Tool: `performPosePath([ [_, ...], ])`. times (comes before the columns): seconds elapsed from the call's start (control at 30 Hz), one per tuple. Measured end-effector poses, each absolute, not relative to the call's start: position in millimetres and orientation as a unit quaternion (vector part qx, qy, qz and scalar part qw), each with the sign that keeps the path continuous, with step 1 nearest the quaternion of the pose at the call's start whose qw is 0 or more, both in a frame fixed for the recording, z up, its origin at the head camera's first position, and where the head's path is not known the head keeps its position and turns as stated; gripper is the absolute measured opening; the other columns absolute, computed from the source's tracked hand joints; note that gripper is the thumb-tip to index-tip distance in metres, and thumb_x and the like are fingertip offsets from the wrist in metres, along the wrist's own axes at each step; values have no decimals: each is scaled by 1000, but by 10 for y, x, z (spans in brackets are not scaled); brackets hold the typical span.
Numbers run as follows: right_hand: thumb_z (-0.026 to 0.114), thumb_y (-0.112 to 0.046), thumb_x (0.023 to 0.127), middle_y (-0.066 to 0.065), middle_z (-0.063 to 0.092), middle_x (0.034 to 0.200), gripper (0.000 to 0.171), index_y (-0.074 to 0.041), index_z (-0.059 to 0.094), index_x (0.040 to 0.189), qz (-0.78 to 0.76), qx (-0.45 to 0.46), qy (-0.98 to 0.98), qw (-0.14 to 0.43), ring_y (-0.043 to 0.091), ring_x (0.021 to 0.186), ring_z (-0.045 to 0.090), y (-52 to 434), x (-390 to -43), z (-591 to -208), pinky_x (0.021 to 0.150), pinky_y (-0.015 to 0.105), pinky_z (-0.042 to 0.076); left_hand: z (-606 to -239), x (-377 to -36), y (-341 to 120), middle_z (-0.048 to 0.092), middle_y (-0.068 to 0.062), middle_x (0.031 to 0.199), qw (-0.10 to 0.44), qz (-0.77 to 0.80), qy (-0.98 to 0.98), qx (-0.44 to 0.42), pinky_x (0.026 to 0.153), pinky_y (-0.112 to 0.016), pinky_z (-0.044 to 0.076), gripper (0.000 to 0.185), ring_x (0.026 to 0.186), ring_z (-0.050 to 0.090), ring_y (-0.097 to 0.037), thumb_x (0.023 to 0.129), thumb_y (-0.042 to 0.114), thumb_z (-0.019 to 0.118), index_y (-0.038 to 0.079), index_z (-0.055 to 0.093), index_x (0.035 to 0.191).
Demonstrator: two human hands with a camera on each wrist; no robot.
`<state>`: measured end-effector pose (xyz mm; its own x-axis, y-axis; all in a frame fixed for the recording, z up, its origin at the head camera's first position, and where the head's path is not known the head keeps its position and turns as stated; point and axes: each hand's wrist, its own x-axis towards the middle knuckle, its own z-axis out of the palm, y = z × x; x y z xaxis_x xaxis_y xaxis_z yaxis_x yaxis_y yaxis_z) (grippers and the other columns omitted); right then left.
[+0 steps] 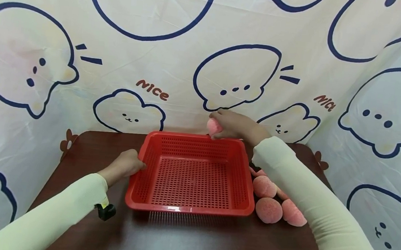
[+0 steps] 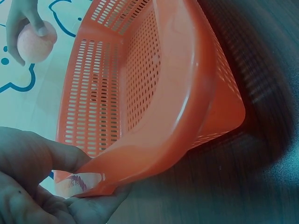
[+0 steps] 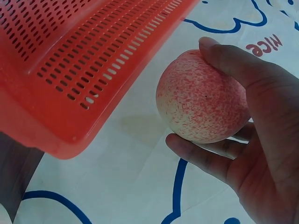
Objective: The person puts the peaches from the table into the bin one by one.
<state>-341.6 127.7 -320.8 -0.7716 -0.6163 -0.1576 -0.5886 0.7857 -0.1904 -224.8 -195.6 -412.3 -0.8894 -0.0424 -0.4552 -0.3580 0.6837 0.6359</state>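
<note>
A red plastic basket (image 1: 189, 210) with slotted walls and a perforated bottom is in the middle of the head view, with nothing lying in it. My left hand (image 1: 126, 163) grips its left rim, the thumb over the edge and fingers beneath, as the left wrist view shows. Past the basket's far rim, my right hand (image 1: 232, 125) holds a peach (image 3: 204, 96) between thumb and fingers, just outside the wall. More peaches, among them a round one (image 1: 268, 210), lie on the table right of the basket, partly hidden under my right forearm.
A dark brown table (image 1: 174, 243) carries the basket and peaches. Behind it and at both sides hangs a pale cloth (image 1: 176, 70) printed with blue cartoon outlines, close to the table's far edge. A small black device (image 1: 106, 212) hangs at my left wrist.
</note>
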Motion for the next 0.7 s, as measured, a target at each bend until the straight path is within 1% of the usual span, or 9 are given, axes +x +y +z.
performPosePath([
  [0.07, 75, -39, 91, 8, 57, 144, 69, -17, 47, 151, -68, -319, 939, 110, 26, 126, 58, 1249, -3403, -3210, 108, 51, 53, -4129, -2254, -1958, 73, -26, 100, 206, 381, 894, -113, 73, -44, 66, 33, 78, 78, -30, 94, 0, 63, -13, 56, 123],
  [0.17, 74, -40, 92, 8, 55, 147, 69, -19, 46, 151, -67, -316, 939, 115, 26, 131, 56, 1203, -3390, -3210, 111, 52, 51, -4130, -2257, -1958, 73, -25, 99, 204, 380, 895, -114, 73, -43, 66, 31, 77, 77, -28, 94, 0, 63, -13, 57, 122],
  [0.27, 75, -39, 92, 9, 54, 149, 70, -18, 45, 152, -63, -320, 938, 116, 27, 134, 55, 1156, -3390, -3210, 112, 52, 50, -4129, -2258, -1959, 73, -25, 98, 204, 379, 895, -114, 73, -43, 66, 30, 76, 77, -28, 94, 0, 62, -13, 57, 121],
  [0.43, 75, -40, 92, 11, 55, 147, 71, -16, 45, 152, -43, -337, 934, 112, 27, 130, 57, 1079, -3405, -3215, 109, 49, 53, -4135, -2255, -1955, 74, -24, 97, 205, 376, 897, -112, 72, -42, 66, 30, 76, 77, -27, 94, 0, 62, -13, 58, 121],
  [0.63, 73, -43, 93, 12, 52, 150, 72, -15, 45, 153, -24, -347, 931, 114, 27, 131, 57, 981, -3411, -3232, 111, 47, 52, -4141, -2242, -1949, 74, -23, 96, 202, 376, 897, -114, 71, -42, 66, 29, 75, 77, -27, 94, 0, 62, -12, 59, 119],
  [0.7, 74, -43, 92, 12, 53, 149, 72, -15, 45, 152, -22, -346, 931, 115, 26, 130, 57, 945, -3409, -3235, 110, 46, 52, -4142, -2235, -1950, 74, -23, 96, 199, 376, 898, -113, 71, -42, 66, 28, 75, 77, -27, 94, 0, 62, -12, 59, 119],
])
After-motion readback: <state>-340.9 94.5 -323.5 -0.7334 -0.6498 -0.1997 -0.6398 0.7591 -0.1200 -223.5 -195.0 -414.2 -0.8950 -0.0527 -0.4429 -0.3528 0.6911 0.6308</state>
